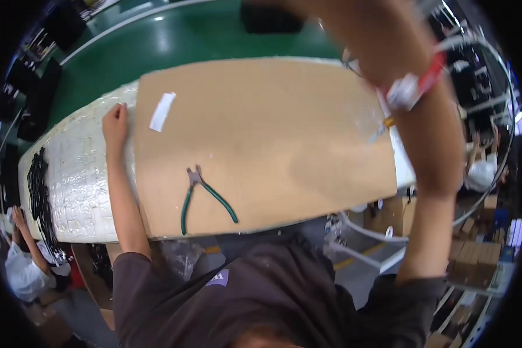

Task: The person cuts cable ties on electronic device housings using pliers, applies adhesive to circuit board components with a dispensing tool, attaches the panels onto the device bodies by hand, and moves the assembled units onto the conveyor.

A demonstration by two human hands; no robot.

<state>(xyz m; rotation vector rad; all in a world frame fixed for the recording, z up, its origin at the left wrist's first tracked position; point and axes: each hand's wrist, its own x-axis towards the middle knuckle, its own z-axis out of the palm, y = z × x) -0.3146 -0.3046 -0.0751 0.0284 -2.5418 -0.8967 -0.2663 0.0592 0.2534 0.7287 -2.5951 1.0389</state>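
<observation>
My left hand (116,120) is closed in a fist and rests on the plastic-wrapped white surface, just left of the cardboard sheet (261,116). Nothing sticks out of its fingers. High at the upper right, my right hand (368,35) is raised close to the camera and smeared by motion, so its fingers cannot be made out. A red band (432,74) with a white piece circles that wrist. Diagonal cutters (195,181) with green handles lie on the cardboard with the handles spread. A white paper strip (163,111) lies near the cardboard's upper left.
A bundle of black cables (39,185) lies on the wrapped surface (84,174) at the left. Co-workers sit at the far left (29,267) and far right (482,173). A small yellow-tipped object (388,122) is at the cardboard's right edge. Boxes (474,261) stand lower right.
</observation>
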